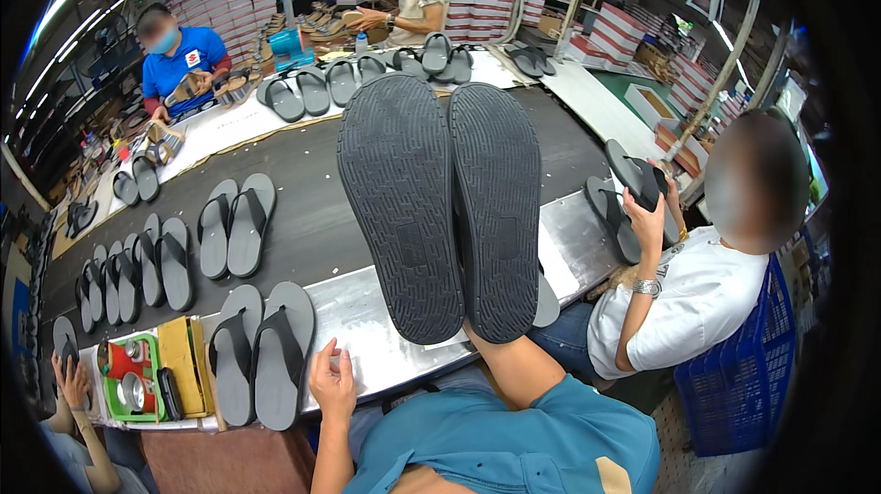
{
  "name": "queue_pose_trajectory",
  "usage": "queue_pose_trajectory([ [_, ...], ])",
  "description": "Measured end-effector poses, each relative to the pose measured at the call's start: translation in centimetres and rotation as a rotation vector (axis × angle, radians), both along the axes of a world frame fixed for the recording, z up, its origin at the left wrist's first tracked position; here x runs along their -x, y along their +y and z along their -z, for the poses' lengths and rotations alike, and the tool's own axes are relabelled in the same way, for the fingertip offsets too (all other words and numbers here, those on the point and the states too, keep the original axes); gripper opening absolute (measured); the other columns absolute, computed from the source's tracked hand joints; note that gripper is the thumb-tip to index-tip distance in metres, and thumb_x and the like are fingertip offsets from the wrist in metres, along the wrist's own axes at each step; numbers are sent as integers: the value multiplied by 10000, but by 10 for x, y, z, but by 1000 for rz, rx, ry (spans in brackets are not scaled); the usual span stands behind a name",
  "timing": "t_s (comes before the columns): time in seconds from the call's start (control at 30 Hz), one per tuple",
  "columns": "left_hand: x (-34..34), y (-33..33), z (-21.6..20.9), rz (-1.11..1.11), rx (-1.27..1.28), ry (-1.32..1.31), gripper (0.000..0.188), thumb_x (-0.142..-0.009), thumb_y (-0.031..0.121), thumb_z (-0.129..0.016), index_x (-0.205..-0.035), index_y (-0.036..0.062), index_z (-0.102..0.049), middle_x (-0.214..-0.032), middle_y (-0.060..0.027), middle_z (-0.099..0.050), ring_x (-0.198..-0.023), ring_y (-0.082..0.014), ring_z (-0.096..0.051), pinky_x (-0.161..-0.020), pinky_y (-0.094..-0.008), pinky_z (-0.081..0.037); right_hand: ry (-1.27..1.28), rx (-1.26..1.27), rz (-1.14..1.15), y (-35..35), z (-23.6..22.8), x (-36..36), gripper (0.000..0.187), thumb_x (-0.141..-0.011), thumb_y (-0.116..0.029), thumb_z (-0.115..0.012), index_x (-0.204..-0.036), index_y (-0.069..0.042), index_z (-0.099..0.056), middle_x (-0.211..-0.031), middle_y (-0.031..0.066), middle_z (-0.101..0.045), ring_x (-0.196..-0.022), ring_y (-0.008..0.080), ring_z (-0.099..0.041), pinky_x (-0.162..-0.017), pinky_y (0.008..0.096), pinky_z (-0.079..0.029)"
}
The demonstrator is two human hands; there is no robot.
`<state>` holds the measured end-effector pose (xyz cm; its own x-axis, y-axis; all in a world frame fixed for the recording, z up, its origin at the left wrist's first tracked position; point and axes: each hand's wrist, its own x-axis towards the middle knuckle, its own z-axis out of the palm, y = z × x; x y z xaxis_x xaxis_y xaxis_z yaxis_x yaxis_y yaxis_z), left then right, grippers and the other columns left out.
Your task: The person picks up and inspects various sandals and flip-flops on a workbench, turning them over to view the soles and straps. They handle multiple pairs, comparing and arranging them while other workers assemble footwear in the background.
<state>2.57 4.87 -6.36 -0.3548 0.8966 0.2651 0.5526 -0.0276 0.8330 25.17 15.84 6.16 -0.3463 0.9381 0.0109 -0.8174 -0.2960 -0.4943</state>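
Observation:
A pair of dark flip-flops is raised close in front of me, textured undersides facing me: the left flip-flop [399, 209] and the right flip-flop [498, 209] side by side. My right forearm [516, 370] reaches up behind their lower ends; the hand gripping the pair is hidden by the soles. My left hand [332, 384] is open above the metal table edge [376, 319], fingers loosely bent and apart, holding nothing. Just left of it lies a pair of grey flip-flops [282, 361] with black straps, insoles up.
A dark conveyor belt [303, 159] crosses ahead, bearing more grey flip-flops [213, 232]. At left are a green tray [117, 393] with tins and a yellow box [184, 365]. A co-worker [697, 292] at right handles a sandal, near a blue crate [739, 375]. Others work across the belt.

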Motion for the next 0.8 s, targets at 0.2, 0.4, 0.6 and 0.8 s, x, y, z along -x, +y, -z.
queue_pose_trajectory([
  [0.2, -7, 15, 11, 25, 31, 204, 249, -849, 134, -664, -1074, 30, -691, -868, -80, -644, -625, -211, -561, -613, -341, -469, -150, -8, 93, 6, -2, -3, 336, -915, -266, -649, -994, 43, -544, -886, 148, -590, -867, 200, -556, -762, 349, -445],
  [0.4, -4, 8, 11, -64, 21, 123, 203, -842, 100, -660, -1020, 4, -673, -803, -105, -609, -596, -232, -526, -568, -353, -429, -1003, -599, 372, 48, -32, 24, 321, -914, -276, -655, -876, 36, -589, -746, 131, -616, -748, 169, -579, -675, 341, -464],
  [0.6, -3, 15, 24, 0, 10, 191, 239, -823, 118, -639, -1016, -22, -649, -742, -129, -574, -571, -225, -490, -546, -350, -393, -1319, -911, 180, 43, -8, 41, 312, -889, -298, -610, -1035, -38, -703, -783, 134, -636, -786, 299, -604, -822, 387, -406],
  [0.8, -5, 13, 16, -65, 32, 175, 242, -866, 111, -636, -1061, -27, -674, -791, -105, -613, -569, -182, -500, -547, -326, -411, -1344, -696, 439, 100, 5, -7, 285, -878, -260, -642, -1065, -49, -682, -834, 206, -661, -726, 340, -640, -664, 405, -494],
])
